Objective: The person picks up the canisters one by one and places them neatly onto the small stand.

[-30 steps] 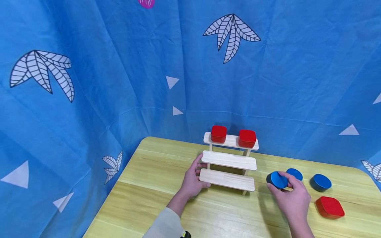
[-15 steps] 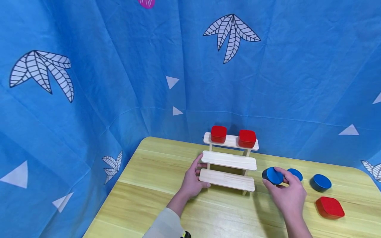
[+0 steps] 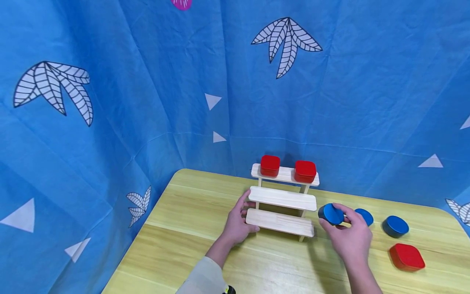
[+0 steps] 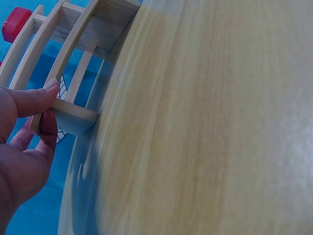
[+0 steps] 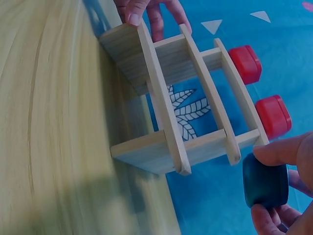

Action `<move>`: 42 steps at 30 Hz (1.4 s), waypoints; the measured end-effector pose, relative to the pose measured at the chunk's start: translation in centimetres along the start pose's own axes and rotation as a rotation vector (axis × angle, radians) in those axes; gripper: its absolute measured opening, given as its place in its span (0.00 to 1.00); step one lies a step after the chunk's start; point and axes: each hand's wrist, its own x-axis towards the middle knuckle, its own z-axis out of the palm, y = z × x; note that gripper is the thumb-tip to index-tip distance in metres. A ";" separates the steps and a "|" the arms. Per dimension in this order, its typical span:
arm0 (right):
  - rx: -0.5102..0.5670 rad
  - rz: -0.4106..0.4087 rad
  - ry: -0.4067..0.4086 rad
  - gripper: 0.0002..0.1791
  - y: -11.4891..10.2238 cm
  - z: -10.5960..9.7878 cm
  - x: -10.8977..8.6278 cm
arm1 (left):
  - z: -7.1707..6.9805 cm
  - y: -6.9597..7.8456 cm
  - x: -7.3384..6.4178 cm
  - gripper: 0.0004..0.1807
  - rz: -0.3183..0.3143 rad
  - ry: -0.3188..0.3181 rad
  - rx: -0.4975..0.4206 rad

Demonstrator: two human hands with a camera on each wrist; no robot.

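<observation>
We see the left hand (image 3: pixel 236 224) pinching the three-tier wooden rack (image 3: pixel 282 198) at its lower-left edge; the right hand (image 3: pixel 349 237), fingers parted cylinder-wide, grips a blue cylinder (image 3: pixel 332 214) narrowly clear of the rack's right edge.

The blue container (image 3: pixel 333 214) I hold looks smooth with satin sheen; stand (image 3: pixel 282 198), matt bare wood; tabletop (image 3: pixel 191 216), glossy wood-grain; backdrop (image 3: pixel 257 114), creased cloth.

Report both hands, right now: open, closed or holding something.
Left hand: holding the lowest shelf of the wooden rack at its left end.
Right hand: holding a round blue container.
</observation>
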 end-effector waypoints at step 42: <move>0.064 -0.153 -0.030 0.31 -2.8 2.7 -0.5 | 0.0 0.5 -0.4 0.71 -0.013 0.009 0.021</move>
